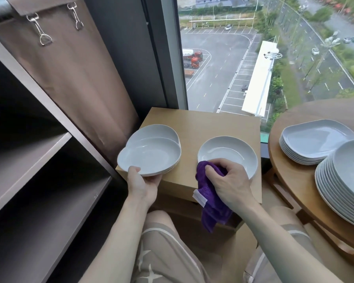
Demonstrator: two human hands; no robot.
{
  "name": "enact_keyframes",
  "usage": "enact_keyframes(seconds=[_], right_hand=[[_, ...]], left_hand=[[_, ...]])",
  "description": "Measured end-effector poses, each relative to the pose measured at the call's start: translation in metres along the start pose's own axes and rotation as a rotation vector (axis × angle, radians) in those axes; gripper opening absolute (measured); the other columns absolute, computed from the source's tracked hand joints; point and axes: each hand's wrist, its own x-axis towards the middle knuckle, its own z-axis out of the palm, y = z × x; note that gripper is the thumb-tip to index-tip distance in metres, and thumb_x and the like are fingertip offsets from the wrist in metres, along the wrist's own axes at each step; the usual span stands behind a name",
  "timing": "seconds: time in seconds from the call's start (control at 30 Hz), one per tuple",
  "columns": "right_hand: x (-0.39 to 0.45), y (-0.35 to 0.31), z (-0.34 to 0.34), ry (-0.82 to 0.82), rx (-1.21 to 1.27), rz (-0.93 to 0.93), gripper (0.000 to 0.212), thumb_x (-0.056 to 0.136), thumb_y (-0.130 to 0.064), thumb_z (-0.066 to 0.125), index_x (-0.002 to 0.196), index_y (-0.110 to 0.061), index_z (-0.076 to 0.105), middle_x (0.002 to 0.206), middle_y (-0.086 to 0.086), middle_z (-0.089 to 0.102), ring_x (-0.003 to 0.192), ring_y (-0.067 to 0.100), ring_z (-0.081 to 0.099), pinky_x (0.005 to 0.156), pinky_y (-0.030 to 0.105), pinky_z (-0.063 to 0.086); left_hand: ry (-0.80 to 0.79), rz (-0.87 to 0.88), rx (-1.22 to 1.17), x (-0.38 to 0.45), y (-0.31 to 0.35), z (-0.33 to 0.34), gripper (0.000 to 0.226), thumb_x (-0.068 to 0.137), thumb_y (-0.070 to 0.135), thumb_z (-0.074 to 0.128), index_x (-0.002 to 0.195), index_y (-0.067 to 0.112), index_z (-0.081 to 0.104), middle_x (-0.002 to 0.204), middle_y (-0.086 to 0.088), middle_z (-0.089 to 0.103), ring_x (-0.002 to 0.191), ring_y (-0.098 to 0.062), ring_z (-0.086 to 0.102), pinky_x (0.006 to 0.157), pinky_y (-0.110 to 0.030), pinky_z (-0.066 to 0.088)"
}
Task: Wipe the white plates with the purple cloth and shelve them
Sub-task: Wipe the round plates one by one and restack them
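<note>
Left hand (pixel 141 183) grips near rim of small plate stack (pixel 149 152) at left of wooden box top (pixel 208 123), thumb over rim. Right hand (pixel 231 180), fingers curled, clamps purple cloth (pixel 211 199) at near edge of single plate (pixel 227 152). More stacked plates (pixel 315 139) far right on round table (pixel 290 172); dark shelf unit (pixel 39 152) left.

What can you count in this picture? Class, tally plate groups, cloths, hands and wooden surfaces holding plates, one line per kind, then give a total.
Plate groups: 4: stack held by the left hand, single plate, far stack, near stack
Purple cloth: 1
Hands: 2: left hand, right hand
Wooden surfaces: 2: box top, round table
Total: 9
</note>
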Motion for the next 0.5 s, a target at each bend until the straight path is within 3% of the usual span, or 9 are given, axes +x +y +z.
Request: enact_keyframes(seconds=[0.17,0.3,0.5], right_hand=[[0.006,0.005,0.001,0.007,0.042,0.015,0.015,0.094,-0.02,0.066,0.089,-0.029,0.076,0.084,-0.011,0.074,0.085,0.012,0.069,0.074,0.033,0.059],[0.006,0.011,-0.003,0.004,0.052,0.028,0.013,0.096,-0.022,0.067,0.092,-0.032,0.074,0.085,-0.016,0.072,0.088,0.009,0.067,0.072,0.03,0.059],[0.004,0.02,-0.012,0.015,0.073,0.071,0.014,0.095,-0.021,0.067,0.091,-0.033,0.074,0.086,-0.019,0.072,0.089,0.005,0.066,0.068,0.018,0.054]], left_hand=[[0.067,-0.006,0.416,0.013,-0.002,-0.003,0.036,0.102,0.022,0.03,0.134,0.015,0.046,0.102,-0.016,0.053,0.087,-0.035,0.066,0.078,-0.049,0.06],[0.163,0.014,0.609,0.031,-0.001,-0.009,0.036,0.097,0.017,0.03,0.131,0.014,0.043,0.097,-0.015,0.052,0.078,-0.032,0.065,0.069,-0.044,0.06],[0.153,-0.011,0.824,0.056,-0.005,-0.012,0.043,0.099,0.024,0.032,0.137,0.01,0.046,0.097,-0.014,0.058,0.078,-0.03,0.068,0.065,-0.039,0.059]])
